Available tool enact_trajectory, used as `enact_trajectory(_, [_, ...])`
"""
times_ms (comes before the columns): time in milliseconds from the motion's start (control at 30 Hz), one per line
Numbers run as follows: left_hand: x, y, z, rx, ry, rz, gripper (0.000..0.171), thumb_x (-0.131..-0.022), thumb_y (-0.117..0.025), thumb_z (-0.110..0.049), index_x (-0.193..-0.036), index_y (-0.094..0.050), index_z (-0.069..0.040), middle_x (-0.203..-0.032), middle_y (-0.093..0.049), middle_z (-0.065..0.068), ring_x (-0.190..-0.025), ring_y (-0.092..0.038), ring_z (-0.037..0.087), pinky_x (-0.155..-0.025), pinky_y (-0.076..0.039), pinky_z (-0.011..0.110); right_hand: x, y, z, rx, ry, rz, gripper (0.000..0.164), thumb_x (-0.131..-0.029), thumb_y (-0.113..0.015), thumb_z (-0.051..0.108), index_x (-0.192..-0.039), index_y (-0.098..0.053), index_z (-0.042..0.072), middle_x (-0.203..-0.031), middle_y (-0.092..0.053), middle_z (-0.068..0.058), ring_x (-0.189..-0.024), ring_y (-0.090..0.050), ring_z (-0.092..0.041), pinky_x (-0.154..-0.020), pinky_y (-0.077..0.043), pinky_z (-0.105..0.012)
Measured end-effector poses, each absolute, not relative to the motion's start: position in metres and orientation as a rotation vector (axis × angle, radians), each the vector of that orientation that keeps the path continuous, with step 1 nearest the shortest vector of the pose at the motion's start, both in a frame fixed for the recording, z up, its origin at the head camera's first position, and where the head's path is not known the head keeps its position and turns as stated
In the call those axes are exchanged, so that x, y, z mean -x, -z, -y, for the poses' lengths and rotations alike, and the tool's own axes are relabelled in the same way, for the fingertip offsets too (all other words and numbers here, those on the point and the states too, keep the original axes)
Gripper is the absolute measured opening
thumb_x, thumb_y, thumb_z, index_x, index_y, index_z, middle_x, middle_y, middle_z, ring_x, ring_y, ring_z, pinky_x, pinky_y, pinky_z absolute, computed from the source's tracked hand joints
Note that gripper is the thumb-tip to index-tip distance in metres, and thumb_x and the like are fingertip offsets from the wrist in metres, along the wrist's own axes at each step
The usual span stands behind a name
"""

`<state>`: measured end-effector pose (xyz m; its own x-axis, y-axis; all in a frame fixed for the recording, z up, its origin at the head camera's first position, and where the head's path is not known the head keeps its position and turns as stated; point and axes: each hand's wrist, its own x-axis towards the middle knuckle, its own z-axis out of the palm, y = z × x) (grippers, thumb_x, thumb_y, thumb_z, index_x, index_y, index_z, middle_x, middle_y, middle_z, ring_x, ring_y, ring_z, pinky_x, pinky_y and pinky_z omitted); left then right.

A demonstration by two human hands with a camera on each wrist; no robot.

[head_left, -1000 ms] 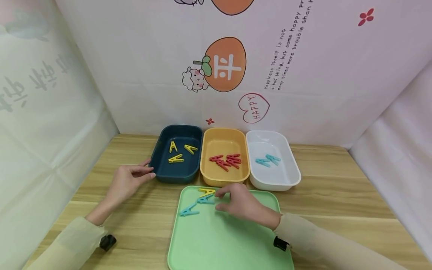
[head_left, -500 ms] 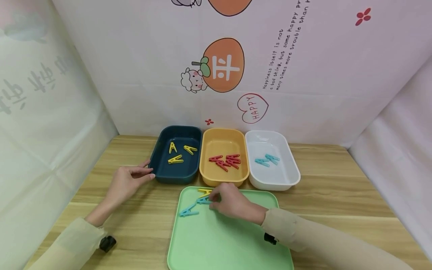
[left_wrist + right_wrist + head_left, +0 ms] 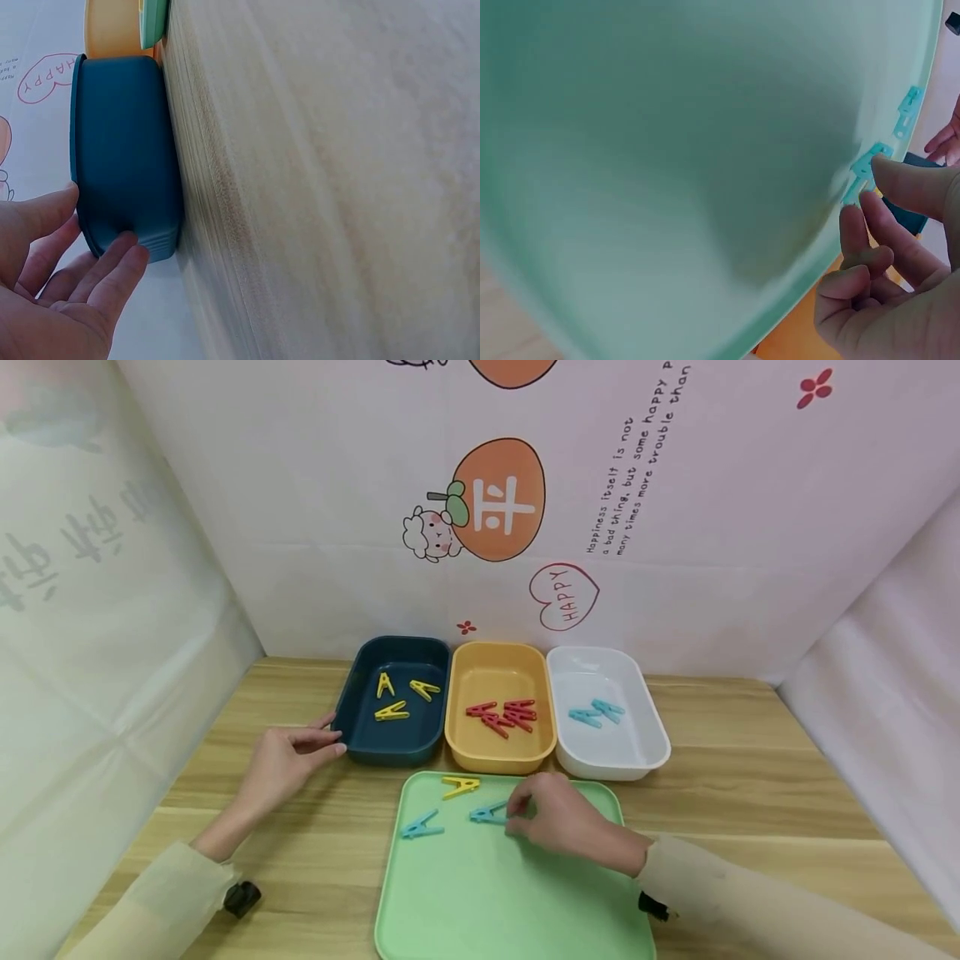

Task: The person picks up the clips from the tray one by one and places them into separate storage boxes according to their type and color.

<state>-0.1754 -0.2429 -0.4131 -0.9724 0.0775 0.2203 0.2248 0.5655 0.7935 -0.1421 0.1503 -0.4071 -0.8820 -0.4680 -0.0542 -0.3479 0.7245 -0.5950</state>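
Observation:
My right hand (image 3: pixel 561 814) pinches a light blue clothespin (image 3: pixel 486 813) by one end, just above the green tray (image 3: pixel 480 893). In the right wrist view, thumb and fingers meet around this clothespin (image 3: pixel 868 163). Another light blue clothespin (image 3: pixel 422 826) lies at the tray's left, and a yellow clothespin (image 3: pixel 461 787) near its far edge. At the left, my left hand (image 3: pixel 279 768) touches the outer corner of the dark blue box (image 3: pixel 393 759). The left wrist view has its fingertips (image 3: pixel 127 244) resting against the box's side, with the thumb near the rim.
Yellow clothespins (image 3: pixel 391 712) lie in the dark blue box. Beside it, the orange box (image 3: pixel 498 764) contains several red clothespins (image 3: pixel 495 723), and the white box (image 3: pixel 611 772) two light blue ones. A printed cloth (image 3: pixel 337 527) hangs behind the wooden table (image 3: pixel 720 735).
My right hand first reached left to the light blue clothespin beside the yellow one, then drew it rightward and slightly nearer. My left hand has stayed at the dark blue box.

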Motion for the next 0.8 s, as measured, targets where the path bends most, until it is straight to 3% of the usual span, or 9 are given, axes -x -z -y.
enact_trajectory(200, [0.175,0.412,0.243,0.262,1.348,2.640,0.026,-0.096,-0.081,-0.013,-0.115,-0.079,0.004,-0.140,-0.064,0.016,-0.123,-0.066,0.034,-0.081,-0.052,0.008,0.141,0.405,-0.152,0.659,0.886,-2.762,0.033,-0.081,-0.092,0.007,-0.112,-0.081,0.006,-0.116,-0.074,-0.003,-0.111,-0.066,-0.023,-0.092,-0.057,-0.046])
enact_trajectory(333, [0.175,0.412,0.243,0.261,1.338,2.651,0.026,-0.096,-0.082,-0.014,-0.115,-0.079,0.003,-0.140,-0.064,0.015,-0.123,-0.066,0.034,-0.081,-0.052,0.009,0.142,0.406,-0.146,0.648,0.824,-2.734,0.040,-0.082,-0.090,0.006,-0.121,-0.079,0.006,-0.126,-0.071,-0.008,-0.121,-0.064,-0.029,-0.100,-0.055,-0.049])
enact_trajectory(433, [0.175,0.413,0.243,0.258,1.337,2.655,0.026,-0.096,-0.082,-0.013,-0.115,-0.079,0.003,-0.140,-0.064,0.016,-0.122,-0.067,0.034,-0.081,-0.052,0.009,0.141,0.408,-0.143,0.638,0.777,-2.737,0.037,-0.083,-0.090,0.007,-0.119,-0.080,0.007,-0.125,-0.071,-0.008,-0.119,-0.064,-0.029,-0.099,-0.055,-0.050])
enact_trajectory(667, [0.176,0.412,0.243,0.257,1.343,2.649,0.025,-0.096,-0.081,-0.013,-0.115,-0.079,0.004,-0.140,-0.064,0.016,-0.123,-0.066,0.034,-0.081,-0.053,0.009,0.140,0.407,-0.148,0.661,0.779,-2.748,0.028,-0.083,-0.089,0.006,-0.110,-0.083,0.008,-0.106,-0.075,-0.001,-0.098,-0.064,-0.018,-0.084,-0.057,-0.042])
enact_trajectory(800, [0.176,0.412,0.243,0.266,1.348,2.638,0.025,-0.096,-0.081,-0.011,-0.115,-0.079,0.004,-0.140,-0.064,0.017,-0.123,-0.066,0.035,-0.080,-0.053,0.009,0.140,0.406,-0.153,0.641,0.778,-2.738,0.029,-0.081,-0.090,0.006,-0.109,-0.083,0.007,-0.106,-0.077,0.000,-0.095,-0.063,-0.017,-0.084,-0.057,-0.042])
